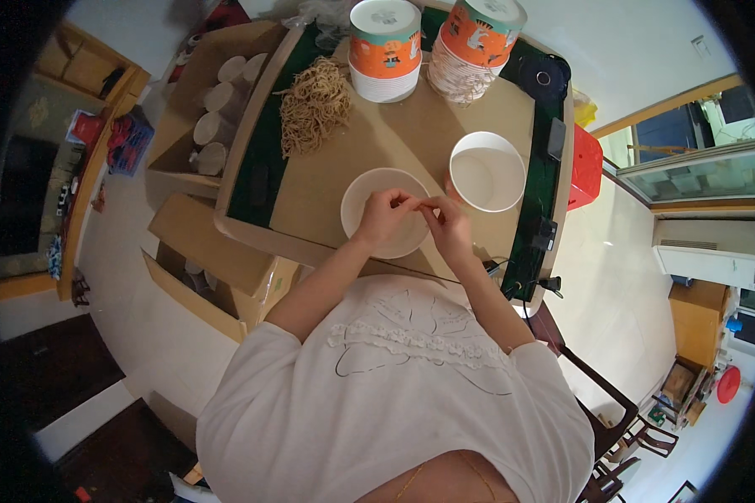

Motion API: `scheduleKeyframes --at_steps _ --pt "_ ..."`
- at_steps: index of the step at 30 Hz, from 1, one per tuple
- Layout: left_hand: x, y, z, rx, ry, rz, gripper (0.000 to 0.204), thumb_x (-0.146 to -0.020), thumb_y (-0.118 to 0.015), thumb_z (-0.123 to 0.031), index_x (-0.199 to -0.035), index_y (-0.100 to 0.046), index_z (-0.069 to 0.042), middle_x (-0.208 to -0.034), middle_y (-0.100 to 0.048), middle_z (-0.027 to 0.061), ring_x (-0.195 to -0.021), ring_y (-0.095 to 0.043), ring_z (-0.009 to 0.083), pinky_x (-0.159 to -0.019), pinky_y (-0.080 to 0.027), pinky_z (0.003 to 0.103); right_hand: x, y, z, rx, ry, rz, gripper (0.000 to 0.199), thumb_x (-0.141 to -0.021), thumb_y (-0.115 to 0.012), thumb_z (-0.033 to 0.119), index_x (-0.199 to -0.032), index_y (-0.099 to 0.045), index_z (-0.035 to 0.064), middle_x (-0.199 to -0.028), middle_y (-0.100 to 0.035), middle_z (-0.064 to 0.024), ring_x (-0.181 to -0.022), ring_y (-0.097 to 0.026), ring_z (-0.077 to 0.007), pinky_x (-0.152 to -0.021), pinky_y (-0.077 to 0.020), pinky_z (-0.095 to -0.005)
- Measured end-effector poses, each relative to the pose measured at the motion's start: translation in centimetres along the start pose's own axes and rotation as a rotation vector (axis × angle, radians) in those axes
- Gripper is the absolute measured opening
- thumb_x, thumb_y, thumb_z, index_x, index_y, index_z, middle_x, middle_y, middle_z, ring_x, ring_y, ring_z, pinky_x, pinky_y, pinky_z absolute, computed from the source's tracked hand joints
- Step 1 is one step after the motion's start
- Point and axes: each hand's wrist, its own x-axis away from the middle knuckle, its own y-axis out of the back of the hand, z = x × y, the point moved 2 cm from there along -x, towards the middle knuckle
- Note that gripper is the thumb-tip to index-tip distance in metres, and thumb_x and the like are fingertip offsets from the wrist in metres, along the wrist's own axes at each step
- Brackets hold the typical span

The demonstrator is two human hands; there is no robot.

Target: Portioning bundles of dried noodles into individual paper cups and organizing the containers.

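My left hand [384, 216] and my right hand [450, 228] meet at their fingertips above a white paper bowl [359, 186]. Both are closed in a pinch; anything between the fingers is too small to make out. To the right of the bowl stands a white-lined paper tub [488, 172], its mouth facing up. A tangled pile of tan cords [315, 107] lies beyond the bowl to the left. At the far side are two stacks of upside-down tubs with orange and green prints, the left stack [386, 54] and the right stack [480, 42], the latter with pale strands around its lower part.
A cardboard sheet [310, 197] covers much of the green-edged table. Black devices and a cable lie along its right side, near a phone [556, 139]. An open carton [172, 138] of white cups stands left, with another carton [214, 243] nearer. A red stool [585, 168] is at right.
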Motion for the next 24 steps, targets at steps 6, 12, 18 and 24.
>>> scheduleKeyframes --at_steps 6,12,18,24 --pt "1.0 1.5 -2.6 -0.292 0.034 0.198 0.013 -0.081 -0.064 -0.013 -0.078 -0.064 0.000 -0.069 -0.063 0.0024 -0.064 -0.055 0.0057 -0.059 -0.044 0.022 0.3 2.0 0.8 -0.029 -0.087 0.079 0.008 -0.079 -0.065 0.008 -0.085 -0.063 0.0040 -0.080 -0.062 -0.0066 -0.057 -0.056 -0.0165 -0.051 -0.0455 -0.0271" --pt "2.9 1.2 -5.5 -0.169 -0.036 0.169 0.010 -0.080 -0.064 -0.010 -0.077 -0.063 -0.001 -0.064 -0.060 0.0005 -0.059 -0.051 0.0042 -0.056 -0.043 0.021 1.1 2.0 0.3 -0.056 0.151 0.120 0.008 -0.077 -0.066 0.002 -0.083 -0.062 0.0035 -0.082 -0.060 -0.0072 -0.063 -0.059 -0.0189 -0.054 -0.0484 -0.0276" --pt "4.0 2.1 -8.6 -0.105 -0.010 0.223 0.012 -0.078 -0.065 -0.011 -0.078 -0.063 0.001 -0.065 -0.059 0.0016 -0.060 -0.051 0.0059 -0.058 -0.044 0.023 1.3 1.3 -2.5 -0.007 0.206 0.100 0.009 -0.075 -0.066 0.001 -0.083 -0.062 0.0035 -0.080 -0.059 -0.0088 -0.064 -0.059 -0.0209 -0.055 -0.0485 -0.0284" --pt "4.8 2.4 -9.8 0.076 0.016 0.333 0.004 -0.080 -0.062 -0.006 -0.078 -0.062 -0.003 -0.070 -0.059 -0.0028 -0.063 -0.052 0.0032 -0.056 -0.043 0.018 1.0 1.0 -3.7 -0.022 0.111 0.119 0.011 -0.078 -0.063 0.002 -0.088 -0.061 0.0038 -0.082 -0.058 -0.0106 -0.066 -0.059 -0.0220 -0.059 -0.0490 -0.0300"
